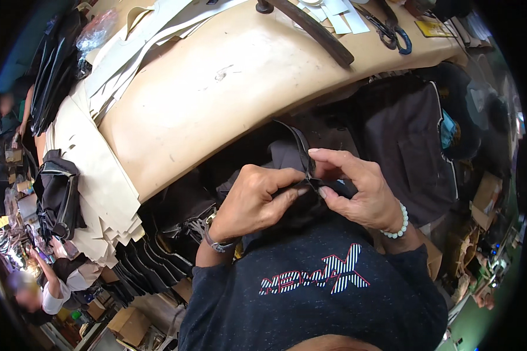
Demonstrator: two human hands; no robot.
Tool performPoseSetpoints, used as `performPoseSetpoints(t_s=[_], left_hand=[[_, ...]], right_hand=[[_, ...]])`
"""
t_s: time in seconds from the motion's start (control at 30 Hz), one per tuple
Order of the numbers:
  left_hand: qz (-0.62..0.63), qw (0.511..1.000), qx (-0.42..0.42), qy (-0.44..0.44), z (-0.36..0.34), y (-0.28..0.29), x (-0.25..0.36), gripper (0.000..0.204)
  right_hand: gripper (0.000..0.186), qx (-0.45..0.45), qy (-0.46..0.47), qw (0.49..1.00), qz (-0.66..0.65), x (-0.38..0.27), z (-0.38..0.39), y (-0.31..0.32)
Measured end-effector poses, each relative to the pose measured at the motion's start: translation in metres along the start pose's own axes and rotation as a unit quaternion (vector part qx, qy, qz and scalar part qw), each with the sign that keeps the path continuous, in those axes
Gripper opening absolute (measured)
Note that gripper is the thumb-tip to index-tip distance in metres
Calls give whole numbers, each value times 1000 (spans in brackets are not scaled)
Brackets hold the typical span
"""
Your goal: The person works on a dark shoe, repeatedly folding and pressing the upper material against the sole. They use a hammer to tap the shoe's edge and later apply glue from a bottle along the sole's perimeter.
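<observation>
Close together in front of my chest, my left hand (252,199) and my right hand (360,190) both pinch a dark fabric piece with a narrow edge strip (299,140). The strip curves up from between the fingertips toward the table edge. My left thumb and forefinger press on it from one side, while the right thumb and fingers grip it from the other. What exactly lies between the fingertips is too small to make out. Beyond my right hand hangs a large dark fabric panel (398,134) with a pale-edged border.
A tan-topped table (199,105) stretches ahead, with a hammer (316,35), scissors (389,34) and white paper pieces (336,11) on it. Cream sheets (88,175) overhang its left end. Dark pieces (149,263) are stacked below. A cardboard box (129,325) stands lower left; other people work at left.
</observation>
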State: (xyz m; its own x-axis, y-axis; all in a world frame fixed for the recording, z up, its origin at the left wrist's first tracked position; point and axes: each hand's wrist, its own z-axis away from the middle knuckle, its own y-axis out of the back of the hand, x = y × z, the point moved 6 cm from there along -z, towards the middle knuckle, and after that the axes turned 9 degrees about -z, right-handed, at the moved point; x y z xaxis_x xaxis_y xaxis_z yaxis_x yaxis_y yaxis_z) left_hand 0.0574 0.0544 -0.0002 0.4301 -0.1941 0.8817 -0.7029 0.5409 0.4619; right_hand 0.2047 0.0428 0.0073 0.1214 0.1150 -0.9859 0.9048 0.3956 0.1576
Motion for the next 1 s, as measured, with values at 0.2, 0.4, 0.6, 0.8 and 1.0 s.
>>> performPoseSetpoints(t_s=[0.2, 0.4, 0.6, 0.8, 1.0], left_hand=[[-42, 996, 54, -62, 1, -11, -1, 12], [62, 993, 96, 3, 4, 22, 7, 8], [165, 983, 71, 38, 4, 6, -9, 9], [141, 989, 36, 40, 8, 5, -1, 10], [139, 989, 26, 43, 12, 3, -7, 11]], right_hand=[[66, -41, -53, 996, 60, 25, 6, -4], [74, -61, -103, 976, 182, 87, 39, -14], [44, 146, 14, 987, -64, 9, 5, 12], [41, 76, -5, 979, -189, 5, -9, -7], [44, 65, 6, 985, -161, 7, 1, -7]])
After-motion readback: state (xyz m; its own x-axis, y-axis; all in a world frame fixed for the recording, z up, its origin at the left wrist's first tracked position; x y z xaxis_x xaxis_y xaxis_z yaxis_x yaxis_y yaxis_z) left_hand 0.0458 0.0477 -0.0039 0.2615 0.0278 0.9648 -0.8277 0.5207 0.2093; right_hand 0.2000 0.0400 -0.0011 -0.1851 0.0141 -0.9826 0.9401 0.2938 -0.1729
